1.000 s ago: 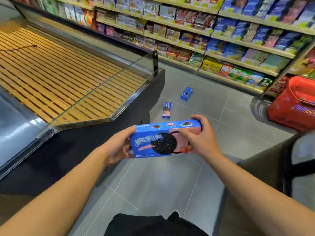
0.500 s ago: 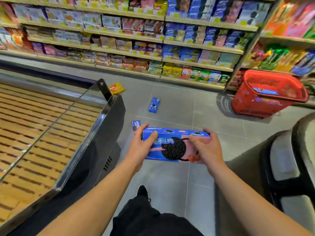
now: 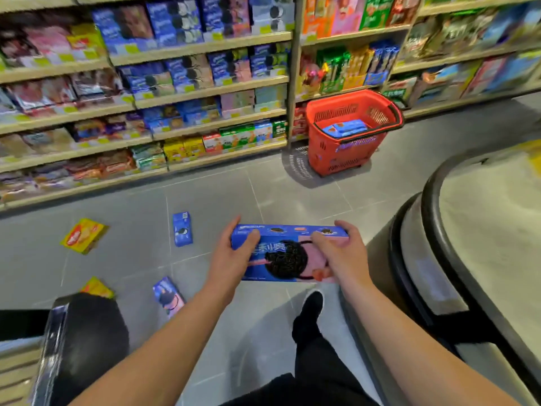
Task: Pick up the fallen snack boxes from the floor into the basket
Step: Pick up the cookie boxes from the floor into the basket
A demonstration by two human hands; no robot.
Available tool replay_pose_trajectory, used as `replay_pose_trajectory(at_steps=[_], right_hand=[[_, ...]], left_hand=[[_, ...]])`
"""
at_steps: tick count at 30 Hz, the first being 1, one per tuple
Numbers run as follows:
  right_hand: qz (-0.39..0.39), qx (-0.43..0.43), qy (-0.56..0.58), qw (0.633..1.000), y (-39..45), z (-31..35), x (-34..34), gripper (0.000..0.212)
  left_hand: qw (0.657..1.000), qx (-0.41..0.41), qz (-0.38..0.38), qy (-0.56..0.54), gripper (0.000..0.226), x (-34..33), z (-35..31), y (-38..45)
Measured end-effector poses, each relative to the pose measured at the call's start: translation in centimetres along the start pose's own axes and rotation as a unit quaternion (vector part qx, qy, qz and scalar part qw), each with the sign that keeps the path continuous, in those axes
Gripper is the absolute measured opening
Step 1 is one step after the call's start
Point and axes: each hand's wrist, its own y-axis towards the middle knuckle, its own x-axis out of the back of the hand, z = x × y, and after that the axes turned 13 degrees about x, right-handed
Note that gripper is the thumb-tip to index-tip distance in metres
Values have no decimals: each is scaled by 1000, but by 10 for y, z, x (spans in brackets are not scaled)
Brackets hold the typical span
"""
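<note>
Both hands, left hand [image 3: 234, 256] and right hand [image 3: 341, 253], grip the blue cookie box [image 3: 288, 253]; the red basket [image 3: 351, 159] has come into view ahead, so carry it there.

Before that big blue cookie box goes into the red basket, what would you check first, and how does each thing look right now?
1. Grip on the big blue cookie box: left hand and right hand hold its two ends. Ok.
2. Red basket upright on the floor ahead: ok.
3. Room in the basket: blue boxes lie inside, space above them. Ok.
4. Path to the basket: bare grey floor between. Ok.
5. Floor cleared: not ok. Small blue box, another blue box, a yellow pack and a second yellow pack still lie there.
6. Box undamaged: cannot tell.
</note>
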Motion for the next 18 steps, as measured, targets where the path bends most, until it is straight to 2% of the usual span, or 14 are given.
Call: replay_pose_trajectory(at_steps=[3,8,12,15,18], right_hand=[[5,12,5,1000,73,12,8,60],[27,16,11,999,181,47,23,75],[31,11,4,999,260,68,29,71],[32,21,-14,999,312,78,29,75],[34,16,-19,999,371,85,29,70]], left_hand=[[1000,-10,1,19,50,-38,-34,56],[999,-22,-26,31,47,-96,-90,127],[998,-32,-42,30,49,-137,-135,179],[999,-20,-25,11,45,-159,-163,214],[1000,-2,7,24,44,-179,-191,266]])
